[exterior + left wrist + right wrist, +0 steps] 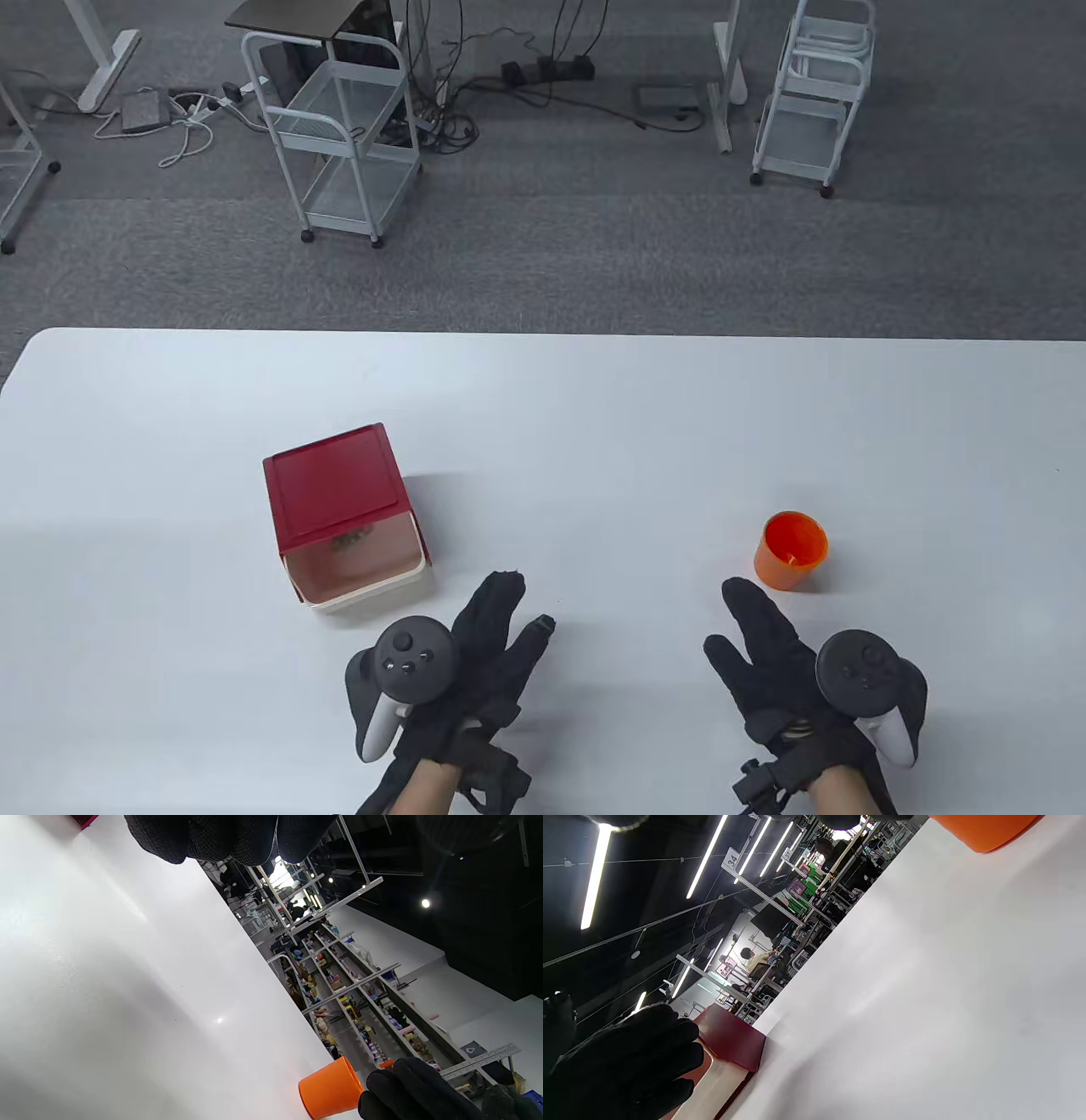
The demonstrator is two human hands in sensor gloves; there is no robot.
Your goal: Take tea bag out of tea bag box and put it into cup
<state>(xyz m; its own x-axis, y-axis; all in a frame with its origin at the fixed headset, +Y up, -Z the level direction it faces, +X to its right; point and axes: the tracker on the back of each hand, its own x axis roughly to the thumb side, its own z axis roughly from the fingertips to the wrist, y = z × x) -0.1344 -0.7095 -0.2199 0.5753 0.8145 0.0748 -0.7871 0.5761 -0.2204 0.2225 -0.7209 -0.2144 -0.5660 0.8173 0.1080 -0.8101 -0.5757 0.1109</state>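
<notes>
The tea bag box [335, 497] has a dark red lid and a cream base with a see-through front; something dark shows inside it. It stands on the white table [560, 424] at the left. The orange cup [791, 550] stands upright at the right. My left hand [519, 611] lies open and empty just right of the box's front. My right hand [730, 621] lies open and empty just left of and in front of the cup. The left wrist view shows the cup [331, 1092] beside my right hand's fingers [415, 1090]. The right wrist view shows the box [729, 1037] and the cup [984, 830].
Beyond the table's far edge, white wire carts [344, 136] and cables lie on grey carpet. A small pale mark shows inside the cup; I cannot tell what it is.
</notes>
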